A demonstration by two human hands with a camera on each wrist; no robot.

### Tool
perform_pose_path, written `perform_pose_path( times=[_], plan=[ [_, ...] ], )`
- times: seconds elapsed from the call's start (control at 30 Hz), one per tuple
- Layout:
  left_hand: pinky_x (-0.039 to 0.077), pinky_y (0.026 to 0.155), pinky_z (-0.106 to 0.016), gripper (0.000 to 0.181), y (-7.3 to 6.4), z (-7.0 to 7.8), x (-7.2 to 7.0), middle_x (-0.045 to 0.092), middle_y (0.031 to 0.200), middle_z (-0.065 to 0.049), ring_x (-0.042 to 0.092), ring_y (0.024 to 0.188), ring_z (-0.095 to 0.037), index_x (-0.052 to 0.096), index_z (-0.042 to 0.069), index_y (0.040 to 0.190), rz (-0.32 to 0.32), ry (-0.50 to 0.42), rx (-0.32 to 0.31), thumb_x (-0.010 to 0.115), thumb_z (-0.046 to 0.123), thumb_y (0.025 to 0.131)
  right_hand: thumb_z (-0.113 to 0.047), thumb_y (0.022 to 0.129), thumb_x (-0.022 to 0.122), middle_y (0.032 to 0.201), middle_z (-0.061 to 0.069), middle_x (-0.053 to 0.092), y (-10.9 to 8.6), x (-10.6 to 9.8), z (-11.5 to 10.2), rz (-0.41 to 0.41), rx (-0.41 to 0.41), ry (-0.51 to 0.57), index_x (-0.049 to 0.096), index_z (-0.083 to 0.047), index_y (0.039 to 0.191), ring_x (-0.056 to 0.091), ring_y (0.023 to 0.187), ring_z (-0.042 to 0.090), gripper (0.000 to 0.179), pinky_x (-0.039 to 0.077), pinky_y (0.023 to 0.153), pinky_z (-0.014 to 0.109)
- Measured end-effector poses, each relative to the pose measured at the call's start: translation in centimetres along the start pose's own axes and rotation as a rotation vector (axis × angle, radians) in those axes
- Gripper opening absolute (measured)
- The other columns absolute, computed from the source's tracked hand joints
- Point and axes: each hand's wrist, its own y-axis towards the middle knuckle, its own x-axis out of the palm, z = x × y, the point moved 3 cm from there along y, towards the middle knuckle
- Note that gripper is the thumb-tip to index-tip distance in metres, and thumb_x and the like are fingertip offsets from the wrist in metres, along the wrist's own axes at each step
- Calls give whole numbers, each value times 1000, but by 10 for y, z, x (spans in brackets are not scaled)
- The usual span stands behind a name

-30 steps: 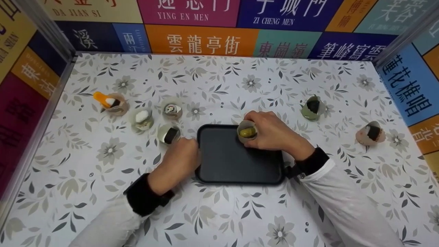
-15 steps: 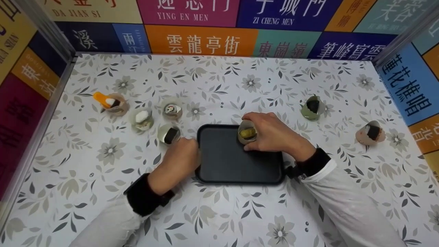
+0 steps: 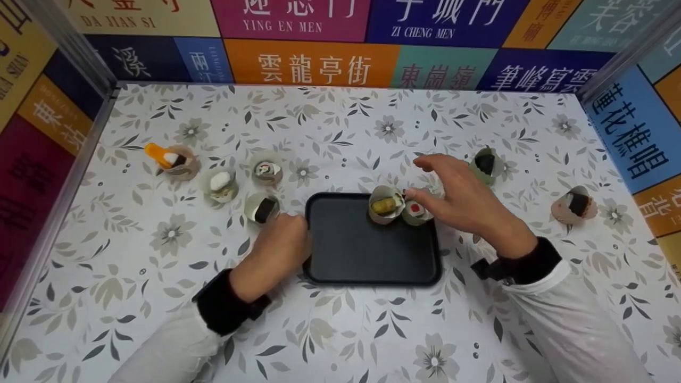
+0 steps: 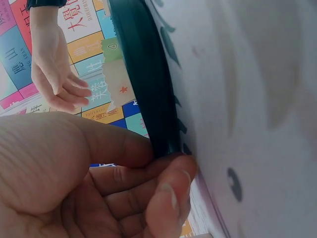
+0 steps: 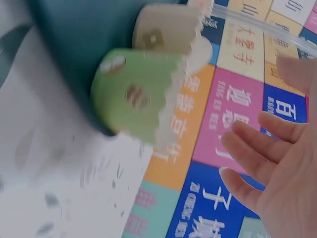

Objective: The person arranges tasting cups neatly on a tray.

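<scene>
A black rectangular tray (image 3: 372,255) lies on the table. My left hand (image 3: 279,247) pinches its left rim between thumb and fingers, as the left wrist view shows at the tray edge (image 4: 148,74). Two paper cups stand side by side at the tray's far right corner. One is a beige cup (image 3: 384,207) with a yellow-green piece inside; the other, a green cup (image 5: 133,96), has a white piece with a red centre. Just right of them, my right hand (image 3: 465,202) hangs with fingers spread and nothing in its grasp.
Left of the tray stand several paper cups: one with an orange-topped piece (image 3: 170,159), one with a white top (image 3: 220,183), one with a round roll (image 3: 267,169) and one with a black piece (image 3: 263,208). To the right are a green cup (image 3: 484,166) and a pink cup (image 3: 574,206).
My right hand has let go of the beige cup and moved right, its fingers now spread. The green cup beside it has come into view. My left hand stays on the tray rim.
</scene>
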Motion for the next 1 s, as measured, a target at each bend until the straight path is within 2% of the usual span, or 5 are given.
perform_pose_path(
  times=[0.27,0.5,0.6,0.83,1.0],
  plan=[
    [53,60,-53,27,0,-1,-1,66,68,-20,67,67,-43,59,5,60,-4,-5,4,63,-1,86,-12,92,79,138,25,60,-45,-26,33,234,33,-44,53,5,145,57,126,40,61,42,103,55],
    [53,61,-53,27,0,0,0,67,69,-20,67,67,-43,60,5,61,-22,-6,5,63,-1,87,-2,86,81,140,24,60,-86,-42,62,372,83,-47,54,5,145,56,123,39,66,35,102,18],
    [53,60,-53,28,0,-1,1,66,68,-19,66,66,-43,59,5,60,-12,-11,10,63,-1,87,-5,87,81,142,26,57,-100,-48,73,393,183,-47,51,3,148,54,124,44,69,35,102,22],
    [53,60,-53,30,0,-2,2,65,66,-19,66,65,-43,56,6,59,-10,-13,31,63,-1,87,-16,88,82,157,28,42,-127,-55,99,395,352,-12,39,-1,158,37,143,52,84,25,116,65],
    [52,60,-54,32,0,-2,1,65,66,-18,66,66,-43,54,8,58,-4,-13,31,63,-1,87,-22,88,82,162,27,35,-138,-61,119,399,439,-38,32,-1,161,30,147,53,90,20,118,68]
  ],
)
